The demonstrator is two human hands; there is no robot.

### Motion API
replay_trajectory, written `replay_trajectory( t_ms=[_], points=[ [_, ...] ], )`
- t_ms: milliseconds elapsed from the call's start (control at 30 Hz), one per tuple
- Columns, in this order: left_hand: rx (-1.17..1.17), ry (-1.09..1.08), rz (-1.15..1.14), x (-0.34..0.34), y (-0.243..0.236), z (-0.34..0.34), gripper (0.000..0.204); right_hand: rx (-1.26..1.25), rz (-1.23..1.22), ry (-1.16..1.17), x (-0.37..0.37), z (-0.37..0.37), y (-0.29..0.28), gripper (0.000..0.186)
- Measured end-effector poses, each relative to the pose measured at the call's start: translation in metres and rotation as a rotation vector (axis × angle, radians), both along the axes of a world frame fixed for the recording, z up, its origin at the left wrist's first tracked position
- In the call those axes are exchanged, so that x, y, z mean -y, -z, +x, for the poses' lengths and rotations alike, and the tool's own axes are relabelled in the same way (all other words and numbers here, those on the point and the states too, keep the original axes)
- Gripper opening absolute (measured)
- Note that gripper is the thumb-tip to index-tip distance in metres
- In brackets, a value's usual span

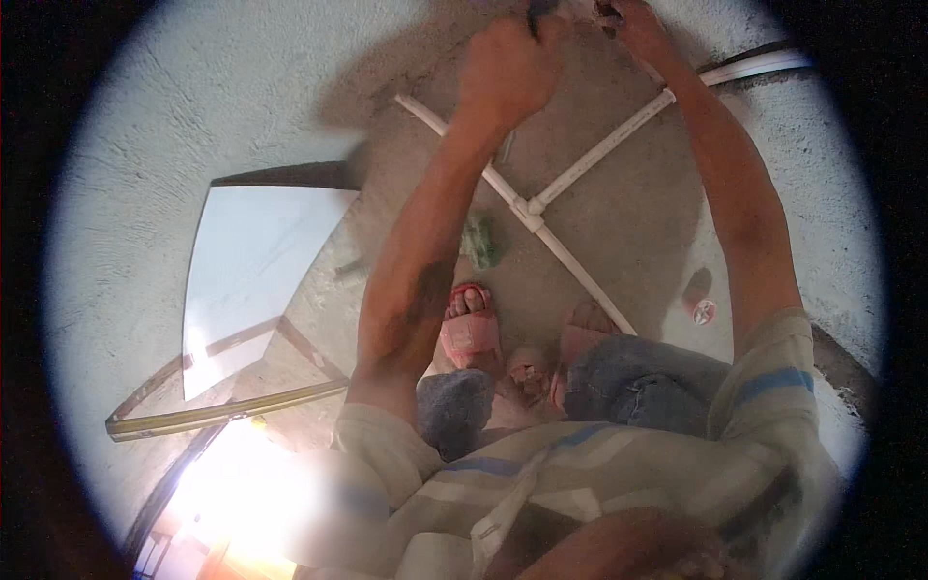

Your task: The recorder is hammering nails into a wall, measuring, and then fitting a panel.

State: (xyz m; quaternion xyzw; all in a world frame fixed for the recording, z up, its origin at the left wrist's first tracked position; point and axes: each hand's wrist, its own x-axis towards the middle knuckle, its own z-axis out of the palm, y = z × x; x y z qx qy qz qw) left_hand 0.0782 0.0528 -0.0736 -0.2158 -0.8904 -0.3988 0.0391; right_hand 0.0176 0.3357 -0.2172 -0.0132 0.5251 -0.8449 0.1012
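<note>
My left hand (510, 72) is at the top of the view, its fingers curled tightly round a dark object (541, 10). The upper edge cuts that object off, so its kind does not show. Just to the right, my right hand (643, 34) has its fingers bent in beside a small dark brown piece or hollow (607, 14); what they grip is hidden. Below both hands lies a joined white plastic pipe assembly (580, 274) with a tee fitting (530, 211) near its middle. One branch runs up to an elbow (667, 95) close to my right forearm.
A white panel (256, 261) leans at the left, above a yellowish edged strip (227, 414). Bright light glares at lower left. A green scrap (480, 242) lies near my pink-sandalled feet (471, 333). A round red-and-white item (704, 311) lies rightward; more white pipes (759, 66) run along the wall.
</note>
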Motion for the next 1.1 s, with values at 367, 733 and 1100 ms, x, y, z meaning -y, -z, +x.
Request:
replay_trajectory(
  t_ms=[367,733,1100],
  points=[
    [-0.030,-0.159,0.075,0.013,-0.015,0.010,0.036,0.287,0.530,0.259,0.079,0.033,-0.104,0.023],
    [-0.337,-0.179,0.520,0.014,-0.105,0.000,0.031,-0.373,1.712,0.234,0.032,0.011,-0.036,0.018],
    [0.099,-0.156,-0.025,0.063,0.032,0.016,0.037,-0.498,1.593,0.373,0.030,-0.005,-0.005,0.029]
  ],
)
